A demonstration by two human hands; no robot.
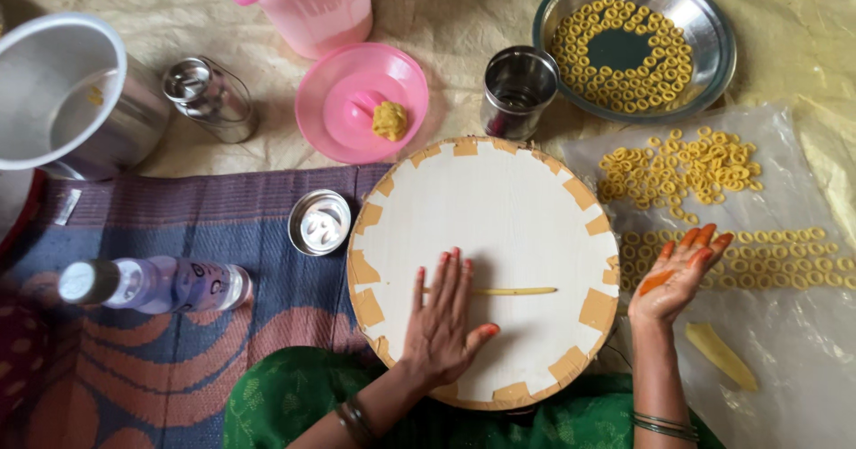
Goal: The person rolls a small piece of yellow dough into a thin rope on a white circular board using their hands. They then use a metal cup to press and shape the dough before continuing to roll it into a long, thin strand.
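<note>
My left hand (443, 320) lies flat, palm down, on a round white board (499, 208) with tan tape patches around its rim. Its fingers press one end of a thin yellow dough strand (522, 291) that stretches to the right across the board. My right hand (679, 272) hovers palm up past the board's right edge, fingers spread and holding nothing, above rows of small yellow dough rings (767, 257) laid on a clear plastic sheet (802, 360). A pointed piece of yellow dough (720, 354) rests on the sheet below that hand.
A steel plate (713, 21) with several dough rings sits at the back right, beside a steel cup (517, 90). A pink lid (343, 101) holds a dough lump (390, 120). A pink jug (308, 3), steel pot (62, 92), small tin (209, 97), round lid (319, 222) and plastic bottle (156, 284) lie left.
</note>
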